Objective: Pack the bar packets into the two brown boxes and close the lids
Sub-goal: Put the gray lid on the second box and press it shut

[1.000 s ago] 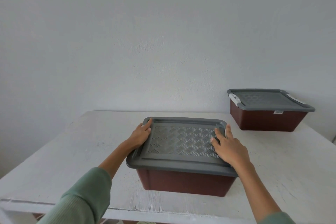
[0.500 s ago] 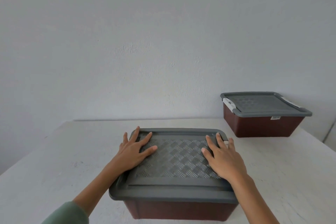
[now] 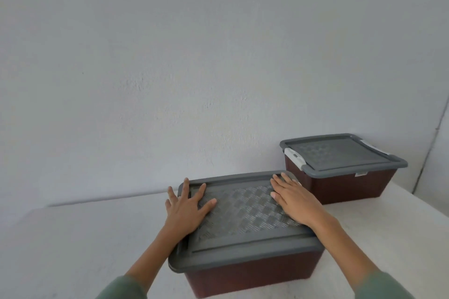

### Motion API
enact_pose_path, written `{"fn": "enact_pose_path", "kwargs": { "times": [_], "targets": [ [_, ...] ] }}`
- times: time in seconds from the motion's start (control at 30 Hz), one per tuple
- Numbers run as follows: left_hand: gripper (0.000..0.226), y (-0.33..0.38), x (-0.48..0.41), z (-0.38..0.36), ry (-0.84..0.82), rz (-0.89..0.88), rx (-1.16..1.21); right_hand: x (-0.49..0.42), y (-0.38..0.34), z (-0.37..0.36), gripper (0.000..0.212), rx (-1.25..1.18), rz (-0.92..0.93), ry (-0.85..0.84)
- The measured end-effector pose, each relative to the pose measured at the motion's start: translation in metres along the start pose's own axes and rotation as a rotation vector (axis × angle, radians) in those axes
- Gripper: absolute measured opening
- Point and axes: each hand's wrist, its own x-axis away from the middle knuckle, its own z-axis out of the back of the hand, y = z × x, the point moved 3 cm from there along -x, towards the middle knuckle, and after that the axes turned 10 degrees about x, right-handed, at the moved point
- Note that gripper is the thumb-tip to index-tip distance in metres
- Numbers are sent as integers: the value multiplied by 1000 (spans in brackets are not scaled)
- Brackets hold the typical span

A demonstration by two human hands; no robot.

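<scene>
Over the preceding sec. the left hand [image 3: 187, 206] came off the lid's left rim, where it had been curled, and lay flat on the near box's grey lid [image 3: 245, 218], fingers straight and spread, gripping nothing. The right hand [image 3: 296, 201] remained flat at the lid's far right corner, fingers extended, likewise holding nothing. The lid sat level on the near brown box [image 3: 252, 277], on the table [image 3: 73, 238] directly in front of the person. The far brown box [image 3: 340, 187] stood apart at rear right, lid on, white latch [image 3: 294, 156] showing. No bar packets were in view; presumably all inside. Judgement: final press-down step, task approx. complete. Any latches on the near box were hidden, so engagement could not be confirmed.
</scene>
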Motion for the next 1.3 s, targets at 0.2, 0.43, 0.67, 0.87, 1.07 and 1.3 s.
{"fn": "enact_pose_path", "kwargs": {
  "times": [0.2,0.43,0.67,0.87,1.07,1.3],
  "targets": [
    [63,13,-54,-4,30,-2,-52,-53,26,-6,51,-1,-12,2],
    [63,23,-110,-7,47,21,-68,-113,50,-12,51,-2,13,34],
    [62,21,-150,-6,70,31,-82,-153,60,-15,48,-16,30,72],
    [60,16,-168,-4,56,15,-92,-169,59,-16,46,-37,1,108],
    [60,17,-169,-4,57,-17,-117,-172,60,-20,45,-41,-1,128],
    [59,25,-161,-4,78,-82,-124,-165,58,-15,46,-11,-18,111]
  ]
}}
